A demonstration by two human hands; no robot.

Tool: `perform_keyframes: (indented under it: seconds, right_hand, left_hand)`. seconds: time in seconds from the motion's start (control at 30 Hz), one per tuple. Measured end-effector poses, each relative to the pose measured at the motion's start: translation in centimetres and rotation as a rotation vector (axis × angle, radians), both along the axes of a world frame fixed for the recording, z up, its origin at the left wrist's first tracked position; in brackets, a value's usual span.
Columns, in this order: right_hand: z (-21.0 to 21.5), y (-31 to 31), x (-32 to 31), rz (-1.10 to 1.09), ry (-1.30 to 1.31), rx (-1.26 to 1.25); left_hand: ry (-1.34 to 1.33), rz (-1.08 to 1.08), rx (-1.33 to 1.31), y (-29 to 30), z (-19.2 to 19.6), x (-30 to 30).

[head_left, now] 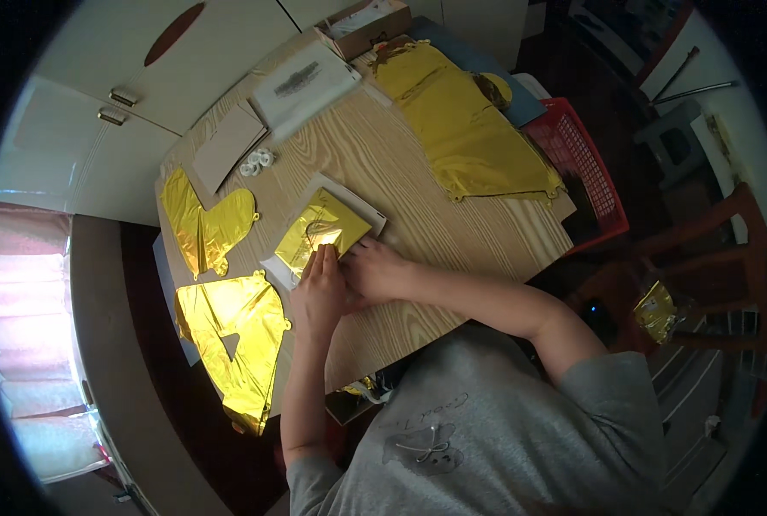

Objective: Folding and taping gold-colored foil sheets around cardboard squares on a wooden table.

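The left hand (318, 292) lies flat, fingers together and stretched forward, its fingertips pressing on the near edge of a folded gold foil balloon (321, 230). The right hand (375, 268) sits just beside it, touching it, fingers curled loosely down onto the same edge; whether it pinches the foil cannot be told. The folded balloon rests on a flat white package (362, 205), rectangular and turned at an angle, near the middle of the wooden surface (418, 215).

Counting the gold foil pieces on the surface: four. Besides the folded one, a heart-like shape (204, 225) lies at the left edge, a triangular letter shape with a cut-out (233, 340) hangs over the near-left corner, and a large crumpled sheet (465, 129) spreads along the right side toward the far edge.

At the far-left edge lies one plain brown card sheet (227, 146), with a small cluster of white rings (257, 161) just beside it. Behind these is one white rectangular packet (304, 84) with a dark printed patch, and at the far corner one open brown cardboard box (364, 26). A red plastic basket (583, 172) stands off the right edge, and one more gold foil packet (657, 311) lies on a wooden chair (719, 232) well apart.
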State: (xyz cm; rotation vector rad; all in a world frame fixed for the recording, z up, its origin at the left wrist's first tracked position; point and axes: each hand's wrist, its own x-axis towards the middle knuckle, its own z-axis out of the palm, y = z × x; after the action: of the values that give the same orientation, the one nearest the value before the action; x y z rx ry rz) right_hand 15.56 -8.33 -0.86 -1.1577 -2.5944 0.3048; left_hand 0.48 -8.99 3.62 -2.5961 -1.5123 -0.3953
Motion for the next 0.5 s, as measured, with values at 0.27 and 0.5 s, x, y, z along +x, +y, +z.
perform_keyframes:
  seconds: [0.27, 0.5]
  right_hand:
    - [-1.1, -1.7, 0.4, -0.026, 0.029, 0.165]
    - [-1.2, -1.9, 1.2, -0.074, 0.18, 0.209]
  left_hand:
    - [-0.007, 0.021, -0.032, -0.4, 0.7, 0.5]
    - [-0.041, 0.01, 0.022, -0.5, 0.5, 0.8]
